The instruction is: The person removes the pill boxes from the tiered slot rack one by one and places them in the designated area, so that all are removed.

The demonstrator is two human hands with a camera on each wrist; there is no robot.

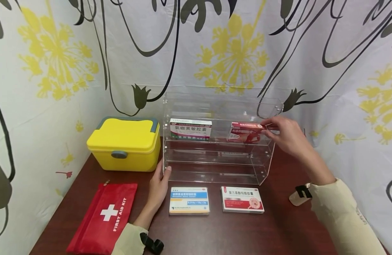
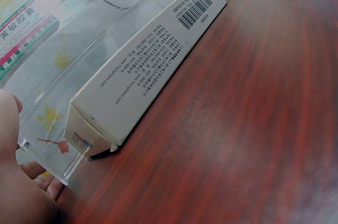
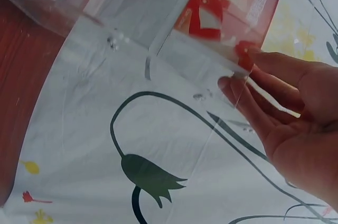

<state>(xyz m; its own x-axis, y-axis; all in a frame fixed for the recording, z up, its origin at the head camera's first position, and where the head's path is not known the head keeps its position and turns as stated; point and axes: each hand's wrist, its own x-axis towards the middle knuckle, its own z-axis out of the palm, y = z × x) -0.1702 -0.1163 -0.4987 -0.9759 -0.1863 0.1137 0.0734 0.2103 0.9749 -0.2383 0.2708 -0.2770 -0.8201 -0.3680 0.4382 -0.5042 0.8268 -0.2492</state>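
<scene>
A clear acrylic display rack (image 1: 211, 177) with stepped tiers stands on the table. Its left side panel is gripped by my left hand (image 1: 158, 187), thumb in front and fingers behind. My right hand (image 1: 288, 136) pinches the right end of a red medicine box (image 1: 245, 133) on the upper tier; in the right wrist view, thumb and fingers meet at the corner of that box (image 3: 232, 10). Left of it on the same tier stands a white, pink and green medicine box (image 1: 191, 130). Before the rack lie a blue-and-white medicine box (image 1: 188, 201) and a white-and-red one (image 1: 242, 200).
A yellow case (image 1: 122, 138) with a grey latch sits left of the rack, close to its side. Nearer lies a red first aid pouch (image 1: 103, 219). Patterned fabric (image 1: 170, 71) hangs directly behind the rack and along both sides of the table.
</scene>
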